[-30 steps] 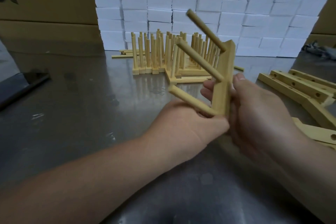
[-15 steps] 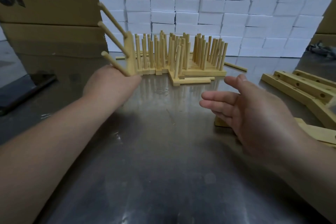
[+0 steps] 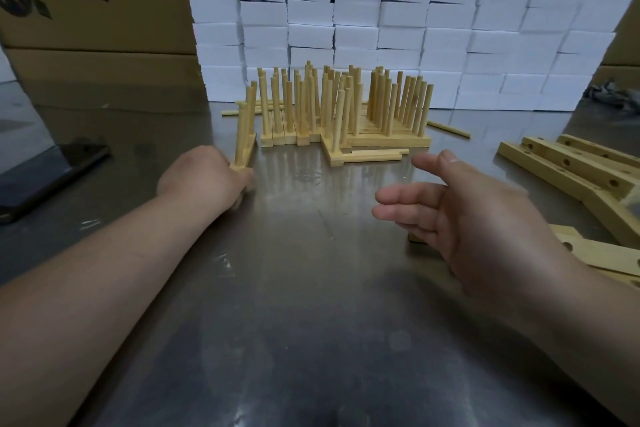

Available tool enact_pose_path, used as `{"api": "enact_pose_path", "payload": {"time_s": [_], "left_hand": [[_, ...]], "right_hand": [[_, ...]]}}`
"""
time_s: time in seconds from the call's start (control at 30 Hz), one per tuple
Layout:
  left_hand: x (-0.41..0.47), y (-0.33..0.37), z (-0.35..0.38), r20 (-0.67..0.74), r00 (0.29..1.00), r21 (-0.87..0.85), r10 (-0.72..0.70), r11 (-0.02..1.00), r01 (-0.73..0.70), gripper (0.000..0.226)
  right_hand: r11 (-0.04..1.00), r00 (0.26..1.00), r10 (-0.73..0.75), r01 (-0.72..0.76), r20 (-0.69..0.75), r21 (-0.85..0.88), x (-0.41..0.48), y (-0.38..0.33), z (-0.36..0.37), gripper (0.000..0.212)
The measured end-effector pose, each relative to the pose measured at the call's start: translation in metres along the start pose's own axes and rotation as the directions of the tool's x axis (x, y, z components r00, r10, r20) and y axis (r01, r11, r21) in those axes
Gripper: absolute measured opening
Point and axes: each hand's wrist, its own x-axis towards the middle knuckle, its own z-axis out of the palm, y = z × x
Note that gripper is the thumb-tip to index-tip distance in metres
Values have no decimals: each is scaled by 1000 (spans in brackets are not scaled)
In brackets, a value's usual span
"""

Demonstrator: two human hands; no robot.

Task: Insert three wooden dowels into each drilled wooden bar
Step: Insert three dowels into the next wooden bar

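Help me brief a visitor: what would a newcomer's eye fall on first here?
A thicket of finished bars with upright dowels stands at the back of the table, before a wall of white blocks. At its left edge the left hand grips the near end of one dowelled bar; the right hand hangs open above the table. Empty drilled bars lie at far right.

The left hand (image 3: 204,180) hides its grip on the dowelled bar (image 3: 246,152); drilled bars (image 3: 568,166) run off right.
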Motion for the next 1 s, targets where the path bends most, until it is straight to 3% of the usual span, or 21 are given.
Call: {"api": "enact_pose_path", "payload": {"time_s": [0.13,0.23,0.3,0.4,0.47,0.67,0.77,0.9,1.0], "left_hand": [[1,-2,6,-54,996,-67,69,995,-73,23],[2,-1,9,-8,995,-146,102,984,-102,51],[4,-2,11,41,993,-100,109,989,-105,57],[3,-3,11,-52,993,-60,101,993,-104,20],[1,-1,10,-126,981,-98,146,983,-158,18],[-2,0,12,65,954,-158,293,947,-280,10],[-2,0,12,125,930,-117,345,936,-331,24],[-11,9,10,205,868,-98,453,892,-442,47],[-29,21,11,222,779,-134,586,810,-571,45]], "right_hand": [[1000,1000,10,-9,21,-12,0,0,2,23],[1000,1000,3,-3,30,-14,-1,1,4,23],[1000,1000,-4,5,30,-28,-2,2,4,22],[999,999,-9,10,31,-47,-3,1,5,23],[999,999,-13,14,32,-52,-4,1,6,23],[995,998,-44,47,47,-84,-7,0,7,26],[991,997,-49,56,56,-124,-11,-2,9,24],[943,986,-156,165,52,-288,-21,-7,15,19],[834,972,-220,234,87,-500,-27,-12,16,21]]}}
